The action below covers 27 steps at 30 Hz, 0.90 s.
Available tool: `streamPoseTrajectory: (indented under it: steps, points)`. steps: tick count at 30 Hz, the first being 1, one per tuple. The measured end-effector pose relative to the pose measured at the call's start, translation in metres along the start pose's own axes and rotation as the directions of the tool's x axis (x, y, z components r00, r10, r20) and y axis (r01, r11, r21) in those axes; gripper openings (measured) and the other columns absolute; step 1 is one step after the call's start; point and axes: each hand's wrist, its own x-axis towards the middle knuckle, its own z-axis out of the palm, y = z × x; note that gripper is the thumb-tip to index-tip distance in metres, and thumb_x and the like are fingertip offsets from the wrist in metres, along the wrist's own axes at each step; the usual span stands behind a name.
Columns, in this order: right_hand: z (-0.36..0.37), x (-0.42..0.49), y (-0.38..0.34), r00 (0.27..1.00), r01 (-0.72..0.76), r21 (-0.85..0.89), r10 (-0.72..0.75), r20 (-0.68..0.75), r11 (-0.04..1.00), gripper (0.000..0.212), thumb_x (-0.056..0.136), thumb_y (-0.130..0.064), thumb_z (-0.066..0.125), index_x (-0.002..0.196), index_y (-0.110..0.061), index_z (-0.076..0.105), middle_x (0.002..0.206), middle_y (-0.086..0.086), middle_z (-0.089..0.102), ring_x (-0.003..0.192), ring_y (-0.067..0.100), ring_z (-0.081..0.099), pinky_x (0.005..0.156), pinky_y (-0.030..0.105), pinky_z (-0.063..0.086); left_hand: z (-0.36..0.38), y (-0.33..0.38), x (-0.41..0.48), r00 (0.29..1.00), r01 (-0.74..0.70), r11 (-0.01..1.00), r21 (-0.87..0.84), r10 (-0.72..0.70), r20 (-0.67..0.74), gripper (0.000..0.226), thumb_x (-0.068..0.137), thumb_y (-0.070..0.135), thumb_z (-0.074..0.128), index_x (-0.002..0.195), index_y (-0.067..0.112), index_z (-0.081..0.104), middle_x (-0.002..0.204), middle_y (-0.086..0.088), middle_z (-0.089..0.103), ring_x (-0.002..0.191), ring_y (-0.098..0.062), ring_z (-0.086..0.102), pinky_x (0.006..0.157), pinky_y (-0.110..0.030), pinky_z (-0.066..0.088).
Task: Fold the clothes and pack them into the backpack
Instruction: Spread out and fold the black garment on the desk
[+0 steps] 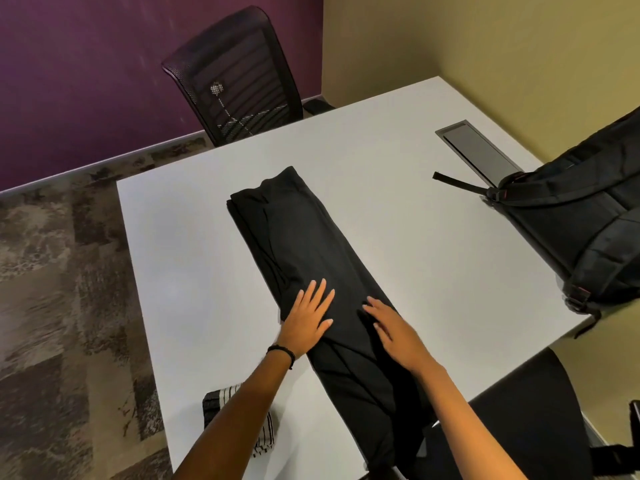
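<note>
A black garment [304, 244] lies folded into a long narrow strip across the white table [415, 237], running from the middle to the near edge. My left hand [308, 315] rests flat on it with fingers spread. My right hand [394, 330] lies flat on the cloth just to the right, fingers stretched toward the left hand. Neither hand grips the fabric. A black backpack [588, 216] lies at the table's right edge, one strap reaching onto the tabletop. A black-and-white striped cloth [225, 407] sits at the near left, partly hidden by my left forearm.
A black mesh office chair [235, 77] stands at the table's far side. A grey cable hatch [478, 150] is set into the tabletop near the backpack. Another black chair [519, 420] is at the near right. Patterned carpet [52, 289] lies to the left.
</note>
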Motion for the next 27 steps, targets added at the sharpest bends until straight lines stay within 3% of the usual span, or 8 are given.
streamPoseTrajectory:
  steps: [3, 6, 10, 12, 14, 16, 21, 27]
  points:
    - [0.021, 0.005, -0.005, 0.98, 0.104, -0.088, -0.087, 0.18, 0.991, 0.069, 0.09, -0.055, 0.01, 0.148, -0.021, 0.024, 0.153, -0.013, 0.006, 0.141, 0.003, 0.0, 0.115, 0.021, 0.003, 0.014, 0.0, -0.002, 0.997, 0.038, 0.986, 0.165, -0.047, 0.053, 0.058, 0.091, 0.044, 0.04, 0.141, 0.015, 0.04, 0.149, -0.013, 0.036, 0.136, -0.032, 0.037, 0.105, -0.048, 0.041]
    - [0.04, -0.002, -0.001, 0.956, 0.135, -0.209, -0.072, 0.284, 0.969, 0.078, 0.081, -0.063, -0.006, 0.148, -0.026, 0.005, 0.152, -0.01, -0.011, 0.14, 0.008, -0.014, 0.115, 0.029, -0.003, 0.019, 0.004, -0.003, 0.996, 0.038, 0.987, 0.159, -0.049, 0.068, 0.071, 0.077, 0.046, 0.07, 0.136, 0.015, 0.044, 0.14, -0.011, 0.05, 0.129, -0.032, 0.048, 0.098, -0.047, 0.044]
    - [0.054, -0.009, 0.007, 0.956, 0.096, -0.237, -0.023, 0.294, 0.967, 0.07, 0.082, -0.064, -0.007, 0.144, -0.032, -0.006, 0.152, -0.01, -0.017, 0.141, 0.009, -0.017, 0.118, 0.033, -0.003, 0.019, 0.006, 0.0, 0.998, 0.038, 0.987, 0.155, -0.046, 0.046, 0.059, 0.085, 0.048, 0.043, 0.134, 0.017, 0.035, 0.135, -0.008, 0.056, 0.13, -0.03, 0.039, 0.095, -0.046, 0.047]
    - [0.052, -0.007, 0.007, 0.956, 0.096, -0.236, -0.024, 0.292, 0.967, 0.069, 0.082, -0.063, -0.005, 0.145, -0.033, -0.005, 0.152, -0.011, -0.016, 0.141, 0.008, -0.017, 0.118, 0.031, -0.004, 0.021, 0.002, 0.003, 0.988, 0.081, 0.988, 0.131, -0.097, 0.119, 0.07, 0.079, 0.052, 0.061, 0.134, 0.017, 0.037, 0.133, -0.006, 0.057, 0.127, -0.029, 0.048, 0.094, -0.045, 0.048]
    - [0.048, -0.004, 0.006, 0.955, 0.107, -0.218, -0.039, 0.293, 0.97, 0.07, 0.083, -0.063, -0.002, 0.147, -0.032, 0.002, 0.153, -0.013, -0.01, 0.142, 0.005, -0.012, 0.116, 0.027, -0.004, 0.013, 0.004, 0.004, 0.985, 0.084, 0.993, 0.08, -0.095, 0.145, 0.079, 0.073, 0.052, 0.072, 0.137, 0.019, 0.04, 0.138, -0.007, 0.052, 0.128, -0.028, 0.049, 0.099, -0.044, 0.045]
    - [0.042, 0.0, 0.005, 0.966, 0.1, -0.186, -0.051, 0.252, 0.978, 0.073, 0.085, -0.063, 0.003, 0.147, -0.029, 0.019, 0.154, -0.013, 0.006, 0.143, 0.005, 0.003, 0.117, 0.026, 0.004, 0.004, 0.004, 0.001, 0.989, 0.056, 0.998, 0.015, -0.057, 0.136, 0.066, 0.091, 0.042, 0.055, 0.147, 0.019, 0.028, 0.155, -0.009, 0.026, 0.143, -0.028, 0.024, 0.114, -0.044, 0.025]
    - [0.022, 0.034, -0.007, 0.995, 0.102, -0.169, -0.1, 0.018, 0.98, 0.073, 0.091, -0.064, 0.014, 0.124, -0.018, 0.06, 0.136, -0.004, 0.052, 0.125, 0.011, 0.049, 0.108, 0.033, 0.037, -0.009, -0.016, 0.002, 0.969, 0.178, 0.97, -0.165, -0.202, -0.142, 0.053, 0.1, 0.026, 0.041, 0.149, 0.019, 0.023, 0.159, -0.005, 0.011, 0.147, -0.026, 0.008, 0.117, -0.034, 0.013]
    - [0.012, 0.103, -0.019, 0.998, -0.035, -0.103, 0.031, -0.046, 0.994, 0.049, 0.095, -0.034, 0.046, 0.141, -0.017, 0.039, 0.151, 0.005, 0.031, 0.138, 0.022, 0.031, 0.112, 0.032, 0.025, -0.025, -0.056, 0.024, 0.82, 0.451, 0.721, -0.526, -0.568, -0.075, 0.064, 0.098, 0.036, 0.043, 0.15, 0.016, 0.011, 0.159, -0.013, 0.001, 0.147, -0.028, 0.006, 0.118, -0.037, 0.012]
